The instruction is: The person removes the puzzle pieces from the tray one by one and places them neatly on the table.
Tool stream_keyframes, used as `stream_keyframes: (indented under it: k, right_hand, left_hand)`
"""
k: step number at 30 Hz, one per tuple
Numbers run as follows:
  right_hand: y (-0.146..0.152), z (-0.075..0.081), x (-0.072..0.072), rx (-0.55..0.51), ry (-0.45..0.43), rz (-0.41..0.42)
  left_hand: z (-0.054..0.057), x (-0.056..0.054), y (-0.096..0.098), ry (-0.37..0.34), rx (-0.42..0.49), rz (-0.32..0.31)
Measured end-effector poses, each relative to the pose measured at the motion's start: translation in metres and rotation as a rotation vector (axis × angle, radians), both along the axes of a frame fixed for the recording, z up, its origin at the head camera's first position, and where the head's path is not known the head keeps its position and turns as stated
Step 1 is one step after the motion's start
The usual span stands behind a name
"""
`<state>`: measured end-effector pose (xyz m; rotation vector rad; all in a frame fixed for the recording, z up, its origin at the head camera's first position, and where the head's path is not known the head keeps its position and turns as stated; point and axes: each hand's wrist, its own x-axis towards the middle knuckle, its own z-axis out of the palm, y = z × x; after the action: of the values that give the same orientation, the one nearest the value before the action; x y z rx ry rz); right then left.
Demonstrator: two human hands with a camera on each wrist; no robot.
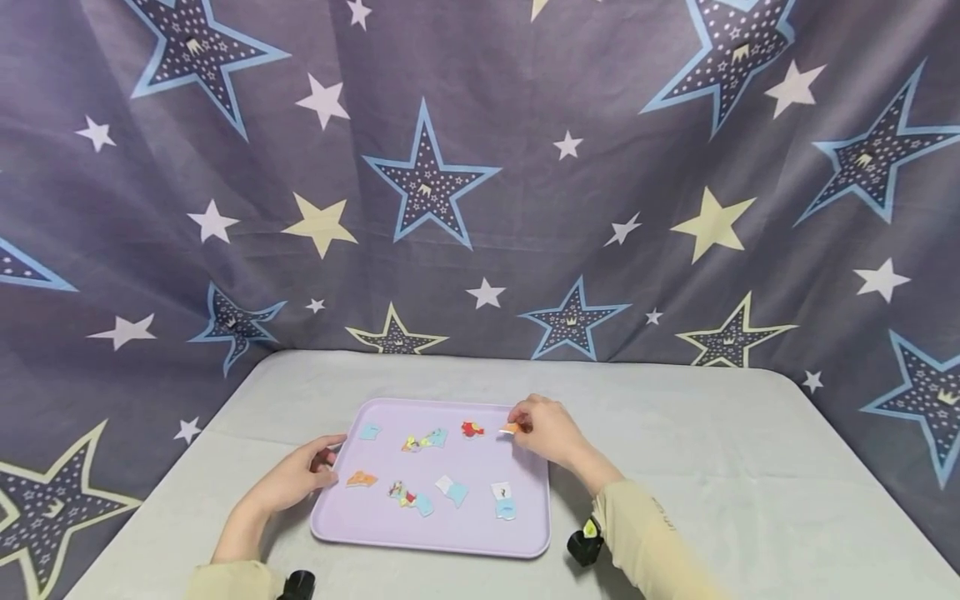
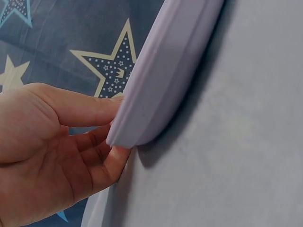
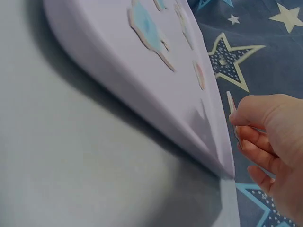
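Note:
A lilac tray (image 1: 427, 546) lies on the table with several flat puzzle pieces spread over it. My left hand (image 1: 296, 477) is at its left edge, where thumb and curled fingers (image 2: 102, 165) hold the rim. Above the tray's far right corner, my right hand (image 1: 551, 429) pinches an orange and white puzzle piece (image 1: 510, 428) between thumb and fingers. Seen edge-on in the right wrist view, that puzzle piece (image 3: 231, 105) is raised off the tray. Left of it lies a red puzzle piece (image 1: 472, 429).
Joined pieces (image 1: 425, 440) lie near the tray's back, and another joined group (image 1: 410, 498) nearer the front. An orange piece (image 1: 362, 479), a blue piece (image 1: 370, 431) and white-and-blue pieces (image 1: 452, 490) lie around them. A star-patterned curtain (image 1: 480, 208) hangs behind the pale table (image 1: 712, 467).

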<state>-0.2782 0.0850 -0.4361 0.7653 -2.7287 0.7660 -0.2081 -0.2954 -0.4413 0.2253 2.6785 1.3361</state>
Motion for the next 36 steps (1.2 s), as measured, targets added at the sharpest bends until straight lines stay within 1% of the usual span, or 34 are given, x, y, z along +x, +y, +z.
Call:
stream_keyframes:
  k: [5, 8, 14, 19, 23, 26, 27, 30, 33, 34, 36]
  right_hand:
    - [0.015, 0.005, -0.001, -0.042, -0.007, -0.013]
    - [0.023, 0.007, -0.002, -0.058, -0.014, -0.003]
    - [0.042, 0.003, -0.001, -0.046, -0.009, -0.006]
    - [0.057, 0.001, -0.001, -0.013, -0.003, -0.006]
    - [0.068, 0.001, -0.001, 0.001, 0.017, -0.012]
    - [0.075, -0.002, -0.001, -0.008, 0.047, -0.009]
    - [0.077, -0.003, -0.001, -0.007, 0.071, -0.002]
    - [0.082, -0.006, -0.001, -0.007, 0.079, 0.004]
    - [0.085, -0.009, -0.001, 0.001, 0.028, -0.008]
    - [0.086, -0.009, -0.002, 0.0, -0.011, -0.02]
    - [0.087, -0.011, -0.003, 0.004, -0.055, -0.03]
  left_hand:
    - [0.0, 0.0, -0.001, -0.006, 0.009, -0.001]
    - [0.0, 0.0, -0.002, -0.011, 0.015, 0.003]
    - [0.001, 0.0, -0.001, -0.009, 0.001, 0.006]
    - [0.001, 0.0, 0.001, -0.013, -0.005, 0.025]
    - [0.0, 0.001, 0.001, -0.015, -0.004, 0.027]
    - [-0.001, 0.0, 0.001, -0.012, -0.002, 0.025]
    - [-0.001, 0.0, 0.001, -0.014, -0.001, 0.031]
    - [-0.001, -0.001, 0.001, -0.018, -0.004, 0.04]
    - [-0.001, 0.0, 0.0, -0.023, -0.005, 0.047]
    - [-0.001, 0.0, 0.0, -0.02, -0.004, 0.041]
    - [-0.001, 0.001, 0.0, -0.015, 0.003, 0.03]
